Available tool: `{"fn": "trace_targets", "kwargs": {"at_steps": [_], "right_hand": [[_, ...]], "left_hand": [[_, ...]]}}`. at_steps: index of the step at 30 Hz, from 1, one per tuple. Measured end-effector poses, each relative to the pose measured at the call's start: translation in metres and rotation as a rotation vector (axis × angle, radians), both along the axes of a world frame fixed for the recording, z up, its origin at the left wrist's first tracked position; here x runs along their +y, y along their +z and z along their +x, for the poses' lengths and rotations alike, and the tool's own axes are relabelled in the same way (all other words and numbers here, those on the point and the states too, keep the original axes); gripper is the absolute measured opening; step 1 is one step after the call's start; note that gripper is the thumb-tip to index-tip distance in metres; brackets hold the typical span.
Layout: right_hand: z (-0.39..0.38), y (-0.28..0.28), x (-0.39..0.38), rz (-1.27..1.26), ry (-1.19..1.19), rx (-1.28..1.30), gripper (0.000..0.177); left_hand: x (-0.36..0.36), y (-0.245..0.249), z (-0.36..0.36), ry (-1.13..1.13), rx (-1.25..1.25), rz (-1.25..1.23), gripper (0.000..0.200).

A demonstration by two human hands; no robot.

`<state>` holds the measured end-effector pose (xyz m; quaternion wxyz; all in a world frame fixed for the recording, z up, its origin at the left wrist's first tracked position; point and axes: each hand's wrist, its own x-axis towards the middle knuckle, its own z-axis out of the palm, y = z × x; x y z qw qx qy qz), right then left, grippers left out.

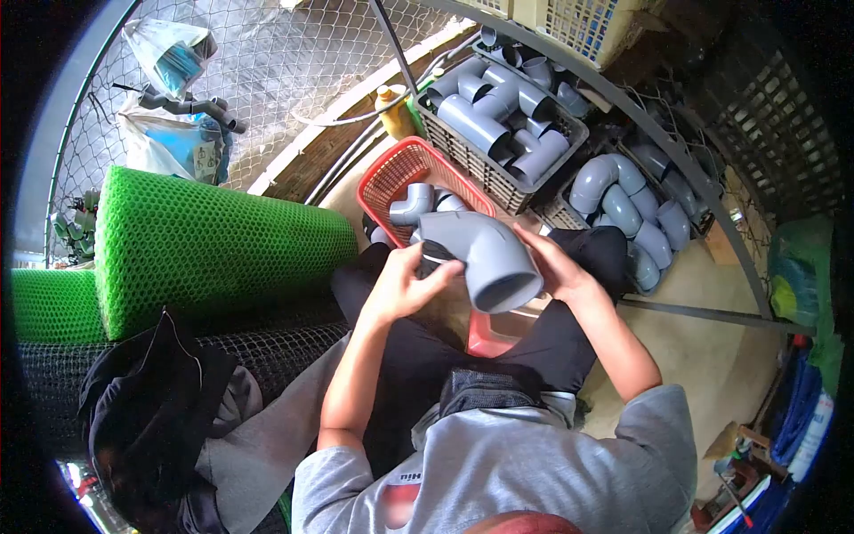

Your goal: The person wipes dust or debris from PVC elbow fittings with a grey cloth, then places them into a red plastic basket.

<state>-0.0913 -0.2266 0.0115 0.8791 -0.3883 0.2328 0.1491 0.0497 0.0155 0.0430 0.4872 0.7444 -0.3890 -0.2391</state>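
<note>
A large grey plastic pipe elbow (476, 245) is held between both hands above my lap, one round mouth facing toward me. My left hand (407, 283) grips it at the left end, thumb across the front and fingers partly hidden. On the other side, my right hand (556, 265) presses along its right wall. Just beyond the elbow, a red plastic basket (378, 182) holds a few smaller grey fittings (412, 205). Below the elbow, between my legs, part of a red plastic object (487, 335) shows.
Black crates (498, 189) of grey pipe fittings stand ahead and to the right. Rolls of green plastic mesh (222, 249) lie at my left, with a dark jacket (147, 400) nearer. A yellow bottle (390, 111) stands behind the basket. A metal frame bar (703, 311) crosses at right.
</note>
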Motion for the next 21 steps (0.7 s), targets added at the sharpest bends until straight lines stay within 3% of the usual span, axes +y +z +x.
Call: {"fn": "trace_targets", "kwargs": {"at_steps": [1,3,6,7,9,10,12,13,15,16,17,19,20,21], "right_hand": [[-0.006,0.002,-0.010,-0.001,0.031,-0.045,0.061],[-0.008,0.001,-0.013,-0.067,-0.024,-0.204,0.075],[-0.005,-0.004,-0.020,-0.571,-0.012,-0.727,0.092],[-0.005,-0.006,-0.020,-0.572,-0.016,-0.725,0.092],[-0.001,-0.001,-0.013,-1.116,-0.063,-0.754,0.112],[0.003,-0.008,-0.012,-1.049,-0.038,-0.727,0.126],[0.003,-0.014,-0.009,-0.879,-0.064,-0.812,0.115],[-0.001,-0.029,-0.010,-0.796,-0.044,-0.834,0.112],[-0.003,-0.066,-0.002,-0.502,-0.227,-0.705,0.102],[-0.003,-0.077,0.005,-0.419,-0.281,-0.565,0.096],[0.004,-0.050,0.020,-0.303,-0.429,-0.451,0.094],[-0.010,-0.095,0.024,-0.863,-0.315,-0.725,0.097],[-0.009,-0.105,0.029,-1.152,-0.250,-0.877,0.098],[-0.010,-0.154,0.028,-1.230,-0.165,-0.752,0.102]], "left_hand": [[-0.002,-0.005,-0.007,0.109,0.263,-0.165,0.030],[0.001,-0.034,-0.005,0.286,0.506,-0.239,0.032],[-0.004,-0.047,-0.011,0.406,0.763,-0.245,0.035],[-0.011,-0.047,-0.016,0.446,0.891,-0.321,0.036],[-0.025,-0.028,-0.030,0.456,1.010,-0.416,0.038],[-0.029,-0.031,-0.034,0.435,1.085,-0.429,0.038],[-0.038,-0.024,-0.043,0.452,1.175,-0.429,0.036],[-0.040,-0.026,-0.045,0.454,1.175,-0.430,0.036],[-0.039,-0.035,-0.047,0.510,1.122,-0.385,0.036],[-0.035,-0.041,-0.051,0.492,1.009,-0.432,0.036],[-0.031,-0.036,-0.053,0.343,0.828,-0.461,0.028],[-0.039,0.004,-0.063,0.252,0.289,-0.381,0.022],[-0.038,0.008,-0.057,0.075,0.299,-0.245,0.022],[-0.043,0.010,-0.061,0.053,0.277,-0.178,0.025]]}}
